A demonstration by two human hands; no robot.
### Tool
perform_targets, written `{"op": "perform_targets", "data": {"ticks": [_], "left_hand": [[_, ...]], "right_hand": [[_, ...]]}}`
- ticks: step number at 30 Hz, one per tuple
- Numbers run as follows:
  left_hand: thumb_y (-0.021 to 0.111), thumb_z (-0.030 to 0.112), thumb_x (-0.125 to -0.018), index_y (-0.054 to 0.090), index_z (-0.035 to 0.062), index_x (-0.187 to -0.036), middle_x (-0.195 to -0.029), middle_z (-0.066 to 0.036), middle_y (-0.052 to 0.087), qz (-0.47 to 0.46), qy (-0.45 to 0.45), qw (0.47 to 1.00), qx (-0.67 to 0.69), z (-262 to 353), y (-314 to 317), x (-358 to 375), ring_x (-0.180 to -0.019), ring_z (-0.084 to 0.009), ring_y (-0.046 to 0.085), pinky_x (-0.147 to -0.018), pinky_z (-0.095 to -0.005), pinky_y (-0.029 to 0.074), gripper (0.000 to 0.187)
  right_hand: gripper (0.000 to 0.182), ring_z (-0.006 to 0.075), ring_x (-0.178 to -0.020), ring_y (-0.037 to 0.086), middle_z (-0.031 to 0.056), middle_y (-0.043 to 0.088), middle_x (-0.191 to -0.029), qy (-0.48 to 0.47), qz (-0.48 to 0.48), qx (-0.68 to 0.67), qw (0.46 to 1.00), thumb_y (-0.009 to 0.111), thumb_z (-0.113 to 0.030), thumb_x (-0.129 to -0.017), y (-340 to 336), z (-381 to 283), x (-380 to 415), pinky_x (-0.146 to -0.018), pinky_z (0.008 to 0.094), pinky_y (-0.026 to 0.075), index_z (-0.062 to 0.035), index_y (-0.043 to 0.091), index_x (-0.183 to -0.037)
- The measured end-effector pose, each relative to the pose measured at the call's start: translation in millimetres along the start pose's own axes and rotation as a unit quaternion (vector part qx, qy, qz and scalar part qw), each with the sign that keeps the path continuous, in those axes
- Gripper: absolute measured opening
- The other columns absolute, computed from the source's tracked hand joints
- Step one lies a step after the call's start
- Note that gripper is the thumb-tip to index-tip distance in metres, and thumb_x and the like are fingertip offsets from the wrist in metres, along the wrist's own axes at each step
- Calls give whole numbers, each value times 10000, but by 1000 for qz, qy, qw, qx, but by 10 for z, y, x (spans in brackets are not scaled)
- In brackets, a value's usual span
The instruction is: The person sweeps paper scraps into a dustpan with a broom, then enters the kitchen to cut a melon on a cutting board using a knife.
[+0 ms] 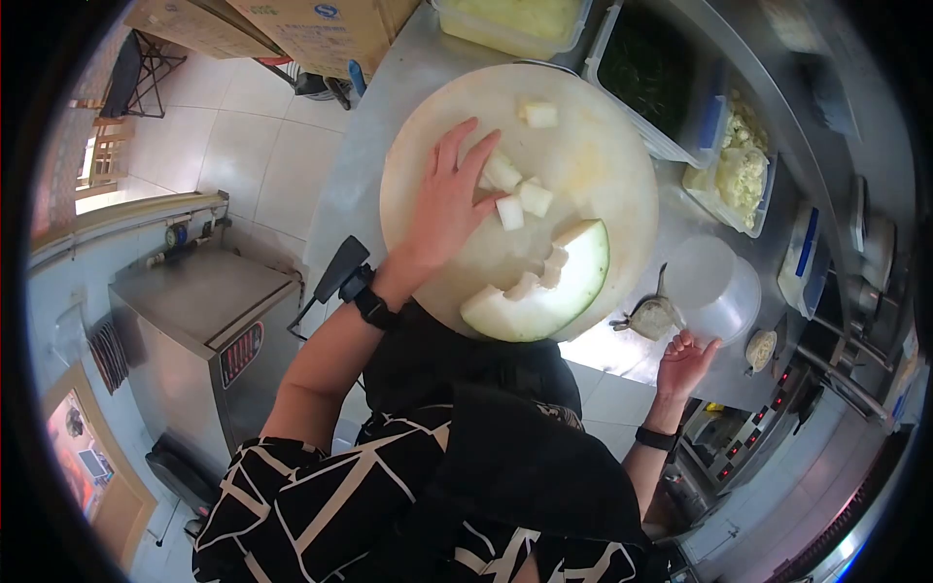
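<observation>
On the round white cutting board my left hand lies with its fingers apart. The thumb and fingertips are beside several pale melon chunks, perhaps touching the nearest one. Farther off on the board sits another chunk. A large green-skinned wedge, which looks like winter melon, rests on the near part of the board, its inner edge cut in notches. To the right, my right hand has its fingers closed on the rim of a clear plastic bowl.
Containers line the far side: one of pale food in liquid, one of dark greens, one of pale florets. A small strainer-like tool lies between board and bowl. Cardboard boxes stand left; a steel cabinet is lower left.
</observation>
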State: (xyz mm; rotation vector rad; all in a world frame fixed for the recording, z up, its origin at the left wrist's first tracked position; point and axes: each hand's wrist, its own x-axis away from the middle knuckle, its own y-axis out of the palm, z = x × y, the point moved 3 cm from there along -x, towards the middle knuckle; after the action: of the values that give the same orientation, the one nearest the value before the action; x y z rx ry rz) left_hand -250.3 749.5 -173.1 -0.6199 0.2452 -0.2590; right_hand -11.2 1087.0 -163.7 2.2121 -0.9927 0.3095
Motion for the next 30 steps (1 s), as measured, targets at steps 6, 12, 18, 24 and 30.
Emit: {"op": "perform_targets", "data": {"ticks": [6, 12, 18, 24, 30], "left_hand": [[645, 66, -654, 556, 161, -1066, -1206, -79, 413, 33, -10, 999, -13, -197, -192, 57, -1157, -266, 332, -949, -378, 282, 432], [630, 172, -663, 602, 200, -935, -1256, -1, 378, -124, 143, 973, -132, 378, 191, 167, -1171, -244, 323, -971, -461, 220, 275], [650, 211, -659, 589, 187, -932, -1110, 5, 474, -61, 113, 979, -156, 322, 68, -203, -1120, -220, 371, -966, -467, 220, 281], [673, 211, -642, 605, 149, -886, -963, 0, 536, 1, 71, 978, -195, 169, 278, -870, -928, -211, 487, -855, -384, 328, 261], [634, 217, -688, 627, 114, -868, -848, -30, 591, -85, 16, 985, -149, 70, 207, -995, -815, -207, 548, -796, -369, 381, 208]], "right_hand": [[395, 100, -621, 454, 37, 487, -697, -58, 110, 113, 986, 405, -447, -864, -51, 44, -114, -532, 208, 371, -65, 458, -950], [259, 104, -624, 467, 34, 500, -708, -134, 91, 234, 959, 459, -331, -873, 143, 86, -161, -569, 220, 384, -73, 436, -875], [154, 105, -626, 474, 40, 500, -714, -191, 38, 286, 938, 465, -220, -880, 316, -33, -90, -568, 219, 388, -72, 426, -871], [144, 108, -627, 481, 45, 515, -710, -213, 6, 314, 925, 508, -179, -856, 450, -61, 25, -569, 223, 398, -71, 419, -889], [168, 112, -626, 485, 50, 519, -705, -239, 21, 329, 914, 531, -180, -842, 373, -118, 208, -567, 228, 401, -79, 408, -896]]}}
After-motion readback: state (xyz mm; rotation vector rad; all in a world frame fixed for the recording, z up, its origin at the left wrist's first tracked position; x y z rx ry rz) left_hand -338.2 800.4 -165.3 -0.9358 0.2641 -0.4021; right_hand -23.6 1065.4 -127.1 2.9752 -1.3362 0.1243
